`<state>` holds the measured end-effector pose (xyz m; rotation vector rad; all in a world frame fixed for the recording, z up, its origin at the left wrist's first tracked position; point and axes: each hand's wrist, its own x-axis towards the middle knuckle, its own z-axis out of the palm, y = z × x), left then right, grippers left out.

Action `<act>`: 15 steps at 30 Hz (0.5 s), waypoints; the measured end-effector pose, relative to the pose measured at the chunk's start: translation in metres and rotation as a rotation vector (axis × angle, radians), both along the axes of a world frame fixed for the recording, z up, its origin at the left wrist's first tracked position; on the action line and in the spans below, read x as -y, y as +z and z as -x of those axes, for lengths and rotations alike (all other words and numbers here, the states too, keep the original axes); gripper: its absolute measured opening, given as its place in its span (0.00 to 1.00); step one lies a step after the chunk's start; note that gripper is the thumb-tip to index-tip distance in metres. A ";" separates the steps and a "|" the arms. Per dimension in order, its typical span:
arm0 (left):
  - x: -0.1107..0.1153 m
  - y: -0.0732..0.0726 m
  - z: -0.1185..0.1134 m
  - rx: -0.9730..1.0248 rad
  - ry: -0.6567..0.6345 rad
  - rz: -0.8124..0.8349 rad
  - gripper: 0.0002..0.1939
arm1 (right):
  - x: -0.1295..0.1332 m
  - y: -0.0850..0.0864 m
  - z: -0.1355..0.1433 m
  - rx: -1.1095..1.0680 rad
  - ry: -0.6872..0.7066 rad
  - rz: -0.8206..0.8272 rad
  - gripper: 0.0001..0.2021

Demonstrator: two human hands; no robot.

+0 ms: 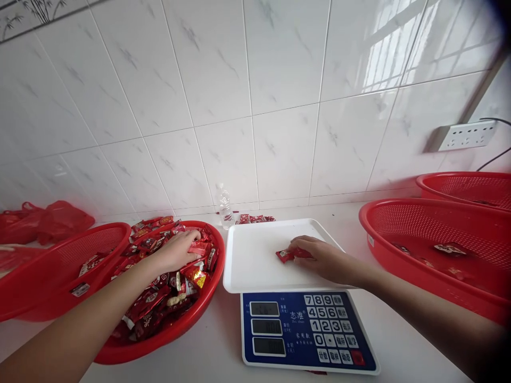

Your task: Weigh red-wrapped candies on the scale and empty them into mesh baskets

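Note:
My left hand (178, 251) reaches into a red basket (217, 266) heaped with red-wrapped packets, its fingers closed round a red packet (199, 248). Over the white tray (251, 260) of a scale, my right hand (319, 258) is closed on red packets (284, 256), which rest at the tray's middle. The scale's blue panel (295, 324) has number keys and three small displays, and it lies just in front of the tray.
A clear bottle (225, 207) stands behind the tray beside several red packets (255, 218). Red baskets (371, 229) with a few packets are at the right. Another red basket (51, 271) and red plastic bags (59, 221) occupy the left. A power strip (465, 136) is on the tiled wall.

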<state>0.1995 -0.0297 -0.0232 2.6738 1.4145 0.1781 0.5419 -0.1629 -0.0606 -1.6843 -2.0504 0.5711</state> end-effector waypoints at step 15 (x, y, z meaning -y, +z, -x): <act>0.010 0.042 -0.031 0.221 0.064 -0.079 0.13 | 0.005 -0.006 -0.015 0.070 -0.021 -0.034 0.21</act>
